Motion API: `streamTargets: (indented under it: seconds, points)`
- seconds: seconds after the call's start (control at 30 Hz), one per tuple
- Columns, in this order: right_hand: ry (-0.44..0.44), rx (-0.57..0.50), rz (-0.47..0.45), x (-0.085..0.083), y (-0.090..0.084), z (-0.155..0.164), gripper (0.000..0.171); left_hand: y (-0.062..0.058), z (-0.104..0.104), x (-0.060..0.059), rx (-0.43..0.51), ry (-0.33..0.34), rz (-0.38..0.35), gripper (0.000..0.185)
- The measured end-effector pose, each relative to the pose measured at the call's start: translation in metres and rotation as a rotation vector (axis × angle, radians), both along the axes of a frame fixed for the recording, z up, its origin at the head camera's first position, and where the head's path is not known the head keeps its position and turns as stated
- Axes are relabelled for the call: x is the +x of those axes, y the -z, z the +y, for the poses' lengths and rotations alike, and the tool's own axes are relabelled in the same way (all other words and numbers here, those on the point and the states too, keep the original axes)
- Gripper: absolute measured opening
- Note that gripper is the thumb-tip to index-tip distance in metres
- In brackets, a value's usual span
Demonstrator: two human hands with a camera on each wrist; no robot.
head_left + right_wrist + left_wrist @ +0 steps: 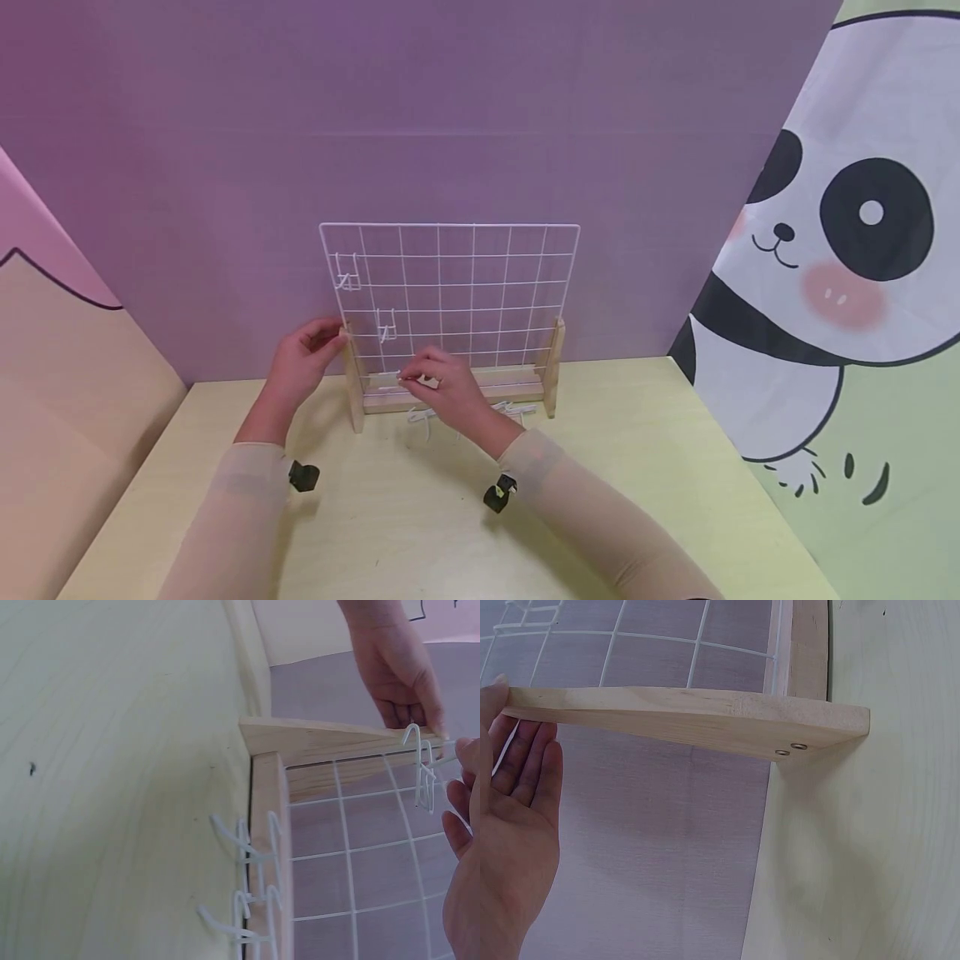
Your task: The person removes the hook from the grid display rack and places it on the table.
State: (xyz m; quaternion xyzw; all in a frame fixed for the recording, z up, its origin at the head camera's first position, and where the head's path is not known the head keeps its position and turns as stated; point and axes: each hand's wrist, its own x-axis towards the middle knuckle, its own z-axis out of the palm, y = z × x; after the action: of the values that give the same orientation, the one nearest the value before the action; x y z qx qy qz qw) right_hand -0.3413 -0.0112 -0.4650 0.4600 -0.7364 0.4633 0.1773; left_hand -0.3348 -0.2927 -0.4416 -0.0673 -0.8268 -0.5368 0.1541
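Note:
A white wire grid panel (453, 287) stands upright in a wooden stand (705, 712). My left hand (300, 358) holds the upper end of the stand's left side post, thumb on one face and fingers on the other. In front of the grid's lower left part, my right hand (446, 387) pinches a small white wire hook (424, 776) between thumb and fingertips. Two similar hooks hang on the grid: an upper hook (347, 273) near the left edge and a lower hook (386, 327) to its right.
More white wire hooks (244, 851) lie on the pale wooden table (375, 517) along the front of the stand's base. Behind the grid is a purple backdrop (450, 108). A panda picture (847, 250) covers the right wall.

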Motion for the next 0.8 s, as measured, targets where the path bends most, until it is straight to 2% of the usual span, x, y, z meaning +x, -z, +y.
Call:
streamTargets:
  seconds: [0.3,0.63,0.8]
  points:
    - [0.024,0.064,-0.024,-0.003,0.016,-0.007,0.008,0.001,0.000,-0.002,0.011,0.010,-0.008,0.044]
    - [0.024,0.116,0.005,-0.004,0.026,-0.020,0.006,0.000,-0.001,-0.001,0.001,-0.003,-0.026,0.045]
    - [0.033,0.137,-0.054,-0.004,0.032,-0.026,0.005,0.001,0.000,-0.002,0.005,0.000,-0.020,0.044]
